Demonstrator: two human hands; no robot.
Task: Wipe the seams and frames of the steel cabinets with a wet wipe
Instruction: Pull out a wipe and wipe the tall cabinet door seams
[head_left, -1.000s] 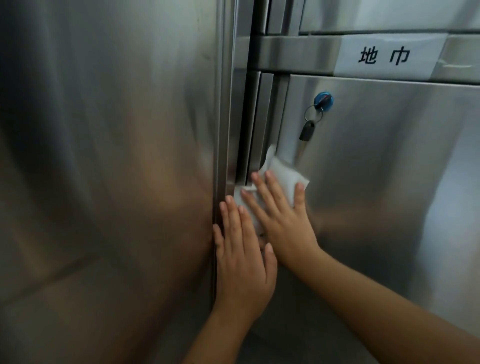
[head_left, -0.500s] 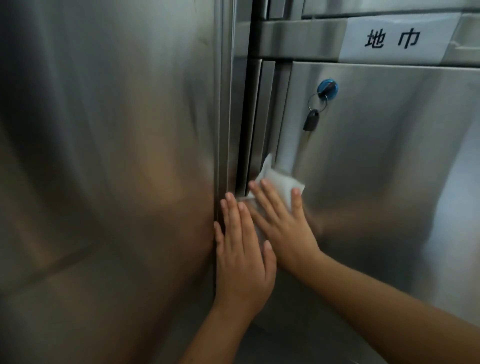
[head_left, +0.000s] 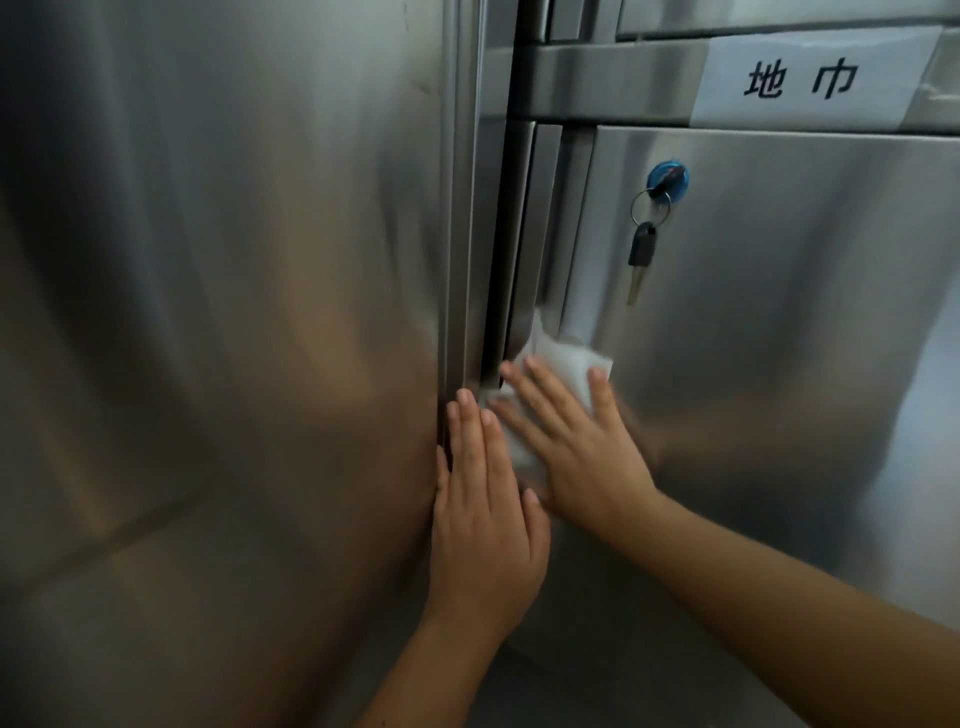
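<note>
Pressing the wet wipe (head_left: 563, 364) flat against the cabinet door (head_left: 779, 415) edge under straight fingers of the right hand (head_left: 582, 452), beside the dark seam (head_left: 496, 234). Resting the left hand (head_left: 483, 525) flat, released, on the frame (head_left: 460, 260) just beside the right.

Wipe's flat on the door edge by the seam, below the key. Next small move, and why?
Probably slide the right hand and wet wipe straight up along the dark seam. The wipe sits low on the door's left edge, beside the left hand, which lies flat on the cabinet frame, and a long run of seam lies above it, up to the crossbar.
</note>
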